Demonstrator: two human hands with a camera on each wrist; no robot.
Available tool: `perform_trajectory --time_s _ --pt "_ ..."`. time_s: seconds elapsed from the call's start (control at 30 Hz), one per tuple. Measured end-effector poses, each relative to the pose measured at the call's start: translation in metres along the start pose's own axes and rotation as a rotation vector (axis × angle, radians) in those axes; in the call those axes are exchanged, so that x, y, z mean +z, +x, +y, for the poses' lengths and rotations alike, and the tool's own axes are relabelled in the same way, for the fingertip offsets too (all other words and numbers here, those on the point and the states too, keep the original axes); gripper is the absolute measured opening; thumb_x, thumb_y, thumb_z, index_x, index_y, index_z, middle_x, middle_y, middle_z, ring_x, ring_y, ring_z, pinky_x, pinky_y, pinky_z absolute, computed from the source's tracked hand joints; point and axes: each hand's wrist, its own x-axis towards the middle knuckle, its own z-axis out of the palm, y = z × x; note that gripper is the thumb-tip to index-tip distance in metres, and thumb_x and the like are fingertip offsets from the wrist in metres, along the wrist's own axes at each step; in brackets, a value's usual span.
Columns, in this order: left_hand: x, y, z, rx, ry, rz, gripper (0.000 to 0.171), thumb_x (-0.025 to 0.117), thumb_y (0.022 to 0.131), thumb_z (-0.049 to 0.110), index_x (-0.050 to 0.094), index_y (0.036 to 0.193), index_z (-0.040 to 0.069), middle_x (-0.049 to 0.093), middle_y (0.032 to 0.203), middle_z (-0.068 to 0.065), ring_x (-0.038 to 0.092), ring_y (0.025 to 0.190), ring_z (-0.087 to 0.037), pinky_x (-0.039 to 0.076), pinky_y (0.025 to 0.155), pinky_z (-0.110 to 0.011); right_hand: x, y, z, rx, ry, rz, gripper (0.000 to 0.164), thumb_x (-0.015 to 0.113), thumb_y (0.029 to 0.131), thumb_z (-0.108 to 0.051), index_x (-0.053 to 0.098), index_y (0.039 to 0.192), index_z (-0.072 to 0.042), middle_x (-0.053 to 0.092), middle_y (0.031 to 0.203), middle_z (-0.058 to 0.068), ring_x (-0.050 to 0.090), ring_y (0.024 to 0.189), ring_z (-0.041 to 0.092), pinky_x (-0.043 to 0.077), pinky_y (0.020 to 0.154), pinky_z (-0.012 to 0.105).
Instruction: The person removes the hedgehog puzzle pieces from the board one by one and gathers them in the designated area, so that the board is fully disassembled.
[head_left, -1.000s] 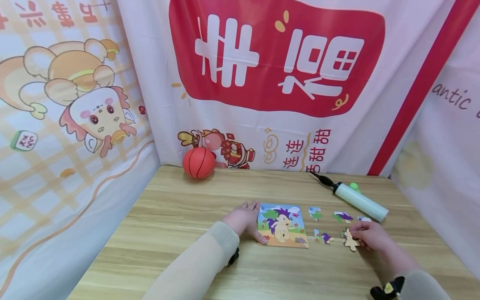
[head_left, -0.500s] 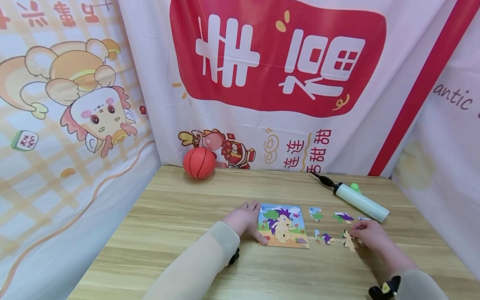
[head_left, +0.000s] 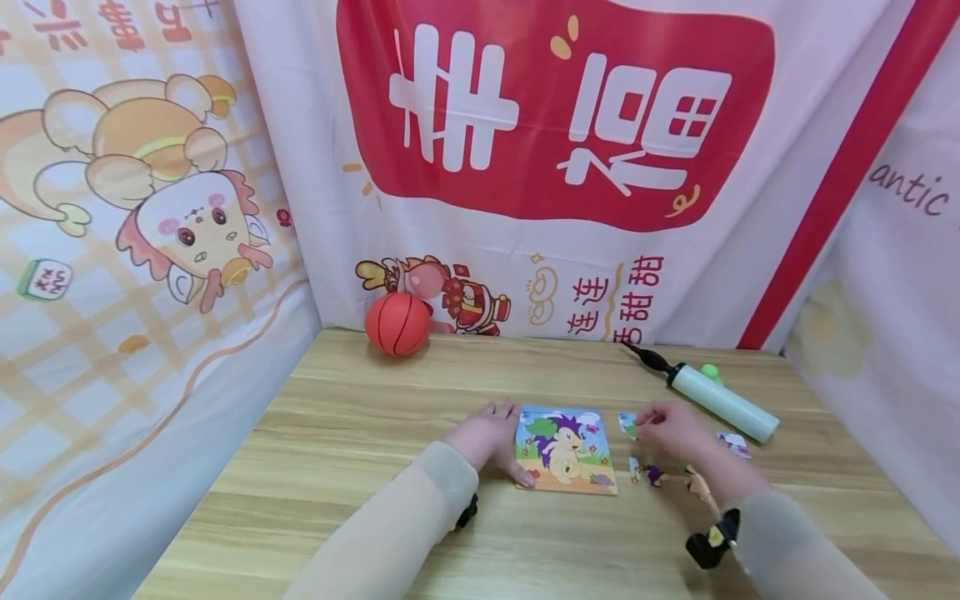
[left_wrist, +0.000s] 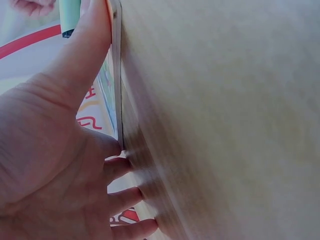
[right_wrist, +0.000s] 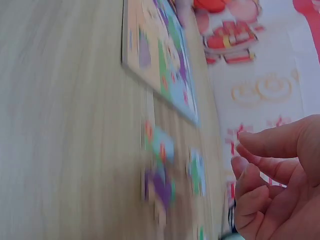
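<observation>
Puzzle (head_left: 566,454) touches outspread left hand (head_left: 487,437); loosely curled right hand (right_wrist: 290,197) is empty (right wrist view only).

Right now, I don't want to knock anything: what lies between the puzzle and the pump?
In the head view, a loose piece beside the puzzle, then the right hand before the pump. The hand hides what lies below.

One puzzle board (head_left: 564,452), at least four loose pieces (head_left: 627,424), one ball (head_left: 398,324), one pump (head_left: 722,402)

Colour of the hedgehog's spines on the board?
Purple. The spines show best in the head view.
</observation>
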Motion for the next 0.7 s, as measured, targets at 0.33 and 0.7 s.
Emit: perform_trajectory --time_s 0.33,0.7 --pt "-0.003 -0.008 0.0 0.035 0.032 0.012 0.133 0.076 0.058 0.077 0.02 0.158 0.009 0.018 0.163 -0.008 0.018 0.147 -0.033 0.02 0.118 -0.044 0.052 0.016 -0.033 -0.059 0.017 -0.112 0.014 0.073 0.087 -0.008 0.065 0.098 -0.004 0.056 0.087 0.01 0.052 0.076 0.023 0.045 0.063 0.034" --pt "-0.001 -0.005 -0.002 0.03 0.012 0.018 0.131 0.076 0.059 0.077 0.021 0.158 0.011 0.02 0.163 -0.007 0.019 0.147 -0.033 0.022 0.117 -0.042 0.077 0.021 -0.031 0.017 -0.008 -0.094 0.043 0.086 0.077 -0.016 0.057 0.106 -0.003 0.056 0.096 0.011 0.052 0.084 0.025 0.046 0.071 0.037"
